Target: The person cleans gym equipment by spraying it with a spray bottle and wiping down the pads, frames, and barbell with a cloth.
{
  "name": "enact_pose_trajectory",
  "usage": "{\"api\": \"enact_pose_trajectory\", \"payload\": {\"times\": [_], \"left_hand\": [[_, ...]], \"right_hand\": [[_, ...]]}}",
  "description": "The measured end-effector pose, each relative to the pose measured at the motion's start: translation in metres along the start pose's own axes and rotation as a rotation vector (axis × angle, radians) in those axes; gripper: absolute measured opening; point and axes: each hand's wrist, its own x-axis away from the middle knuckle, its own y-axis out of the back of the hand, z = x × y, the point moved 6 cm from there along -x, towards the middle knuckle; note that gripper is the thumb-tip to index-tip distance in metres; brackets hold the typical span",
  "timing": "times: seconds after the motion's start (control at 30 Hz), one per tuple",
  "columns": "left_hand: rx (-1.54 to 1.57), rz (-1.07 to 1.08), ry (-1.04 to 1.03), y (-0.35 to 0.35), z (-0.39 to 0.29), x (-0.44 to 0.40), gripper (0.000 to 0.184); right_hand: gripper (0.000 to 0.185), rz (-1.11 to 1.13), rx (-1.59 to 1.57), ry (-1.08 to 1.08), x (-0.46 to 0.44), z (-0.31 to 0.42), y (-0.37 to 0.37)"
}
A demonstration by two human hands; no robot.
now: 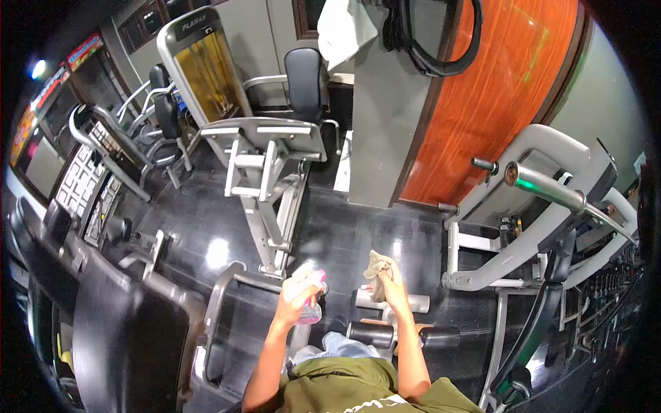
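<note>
In the lower middle of the head view, my left hand (pixel 298 296) is wrapped round a spray bottle (pixel 311 314) with a pink top and a see-through body holding pinkish liquid. To its right, my right hand (pixel 392 283) grips a crumpled beige cloth (pixel 377 270), which sticks up above the fingers. The two hands are apart, both in front of my green shirt. Below and beside the right hand are the black foam rollers (pixel 372 334) and a grey roller (pixel 416 303) of a machine.
A grey machine frame (pixel 265 172) stands ahead, with a weight-stack machine (pixel 206 69) behind it. Close by on the left is a dark padded machine (pixel 124 330). A machine with a metal bar (pixel 547 187) stands right, near an orange wooden door (pixel 489 103).
</note>
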Motion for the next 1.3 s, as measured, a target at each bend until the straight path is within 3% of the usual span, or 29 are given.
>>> {"api": "enact_pose_trajectory", "payload": {"times": [0.1,0.17,0.27,0.37,0.4,0.53,0.7,0.87,1.03,1.1,1.3], "left_hand": [[-0.071,0.071,-0.101,-0.003,-0.004,-0.038,0.016],[0.037,0.061,0.02,-0.007,0.004,-0.061,0.016],[0.022,0.101,0.03,-0.018,0.003,-0.095,0.017],[0.052,0.177,0.016,-0.033,0.014,-0.129,0.016],[0.043,0.209,0.059,-0.041,0.019,-0.141,0.015],[0.007,0.36,0.098,-0.079,0.032,-0.192,0.014],[0.057,0.532,0.149,-0.131,0.044,-0.25,0.013],[0.083,0.668,0.175,-0.179,0.065,-0.321,0.01],[0.069,0.806,0.183,-0.213,0.065,-0.397,0.01],[0.087,0.832,0.236,-0.223,0.065,-0.424,0.011],[-0.063,1.004,0.232,-0.257,0.072,-0.492,0.009]], "right_hand": [[0.037,0.02,-0.104,0.055,-0.029,0.004,0.003],[0.038,0.036,-0.132,0.105,-0.035,0.021,0.002],[0.039,-0.04,-0.134,0.129,-0.036,0.033,0.01],[0.043,-0.144,-0.203,0.153,-0.032,0.035,0.029],[0.043,-0.206,-0.128,0.249,-0.033,0.035,0.04],[0.042,-0.336,-0.139,0.18,-0.024,0.036,0.08],[0.034,-0.71,-0.207,0.137,-0.022,0.032,0.136],[0.038,-0.827,-0.257,0.227,-0.053,0.029,0.176],[0.044,-0.936,-0.495,0.373,-0.112,0.054,0.177],[0.049,-0.887,-0.47,0.359,-0.14,0.073,0.175],[0.049,-1.095,-0.441,0.284,-0.17,0.11,0.169]]}}
